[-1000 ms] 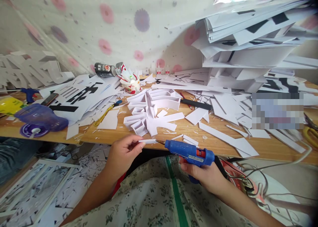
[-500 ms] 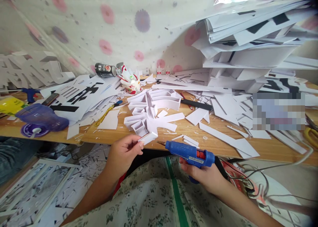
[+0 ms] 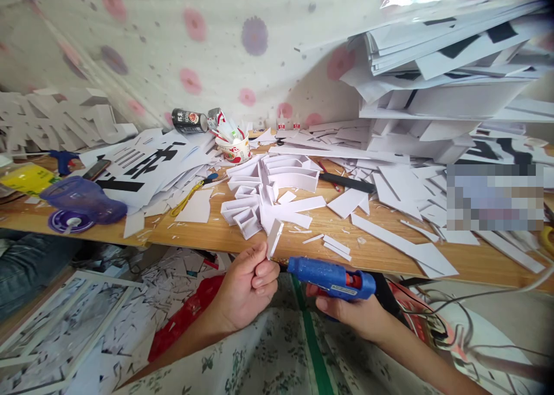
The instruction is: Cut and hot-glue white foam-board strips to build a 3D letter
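My left hand (image 3: 253,288) pinches a small white foam-board strip (image 3: 273,240) between thumb and fingers, tilted upright just in front of the table edge. Wrapped around the handle of a blue hot glue gun (image 3: 333,277) is my right hand (image 3: 346,308). The gun's nozzle points left toward the strip, and its tip is close behind my left fingers. Beyond my hands a white foam-board character with raised side walls (image 3: 264,202) lies on the table. Its lower left part has open boxed compartments, and curved walls stand at its upper right.
White offcuts (image 3: 398,239) spread over the wooden table (image 3: 208,233). A tall stack of white boards (image 3: 433,95) rises at right. A paper cup of tools (image 3: 234,151), a black can (image 3: 189,121) and a purple bottle (image 3: 86,199) stand or lie to the left. Cables (image 3: 476,297) hang at right.
My left hand has pulled back toward me and turned, tipping the strip from near flat to upright. The glue gun stays nearly in place. The view has shifted slightly.
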A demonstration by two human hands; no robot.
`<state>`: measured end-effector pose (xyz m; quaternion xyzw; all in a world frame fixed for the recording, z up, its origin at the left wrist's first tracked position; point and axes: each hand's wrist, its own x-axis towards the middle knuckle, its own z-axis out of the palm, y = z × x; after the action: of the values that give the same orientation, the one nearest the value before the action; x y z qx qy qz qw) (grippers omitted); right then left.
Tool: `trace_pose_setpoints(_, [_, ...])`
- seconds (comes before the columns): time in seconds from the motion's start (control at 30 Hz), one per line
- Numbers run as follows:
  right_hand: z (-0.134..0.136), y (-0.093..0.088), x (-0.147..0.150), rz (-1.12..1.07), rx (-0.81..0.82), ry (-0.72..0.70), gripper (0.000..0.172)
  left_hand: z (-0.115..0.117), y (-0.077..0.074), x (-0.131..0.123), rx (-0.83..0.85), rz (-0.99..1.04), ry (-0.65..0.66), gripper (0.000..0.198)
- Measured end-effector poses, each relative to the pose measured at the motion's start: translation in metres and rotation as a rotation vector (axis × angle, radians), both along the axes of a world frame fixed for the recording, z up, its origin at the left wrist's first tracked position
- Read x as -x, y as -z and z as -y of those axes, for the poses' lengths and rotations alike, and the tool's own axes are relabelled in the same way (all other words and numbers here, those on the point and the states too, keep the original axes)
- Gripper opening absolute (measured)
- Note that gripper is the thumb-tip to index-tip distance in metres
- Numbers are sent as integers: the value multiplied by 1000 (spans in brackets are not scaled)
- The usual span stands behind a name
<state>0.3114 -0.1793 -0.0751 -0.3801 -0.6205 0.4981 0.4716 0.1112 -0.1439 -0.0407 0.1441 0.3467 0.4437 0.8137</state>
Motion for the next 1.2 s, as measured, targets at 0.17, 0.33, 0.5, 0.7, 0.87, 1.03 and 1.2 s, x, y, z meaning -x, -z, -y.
trace_pose_setpoints(0.17, [0,3,1,-10,39,-11,28,4,2,-2,17,95,70,42])
trace_pose_setpoints(0.33, [-3,3,0,-48,72,2,32,5,1,-4,-39,142,123,39])
trace_pose_setpoints(0.5, [-5,6,-1,-231,106,26,24,6,1,-3,-80,152,176,34])
trace_pose_setpoints(0.7, [-9,0,-1,-399,184,40,21,6,1,-2,-98,146,207,30])
trace_pose_setpoints(0.87, [-10,-11,-2,-552,289,-10,18,5,3,1,-153,115,228,32])
trace_pose_setpoints(1.03, [-9,-9,0,-668,386,-224,14,3,9,5,-244,84,292,34])
trace_pose_setpoints(1.2, [-7,-7,2,-797,508,-365,16,-1,12,12,-357,33,347,34])
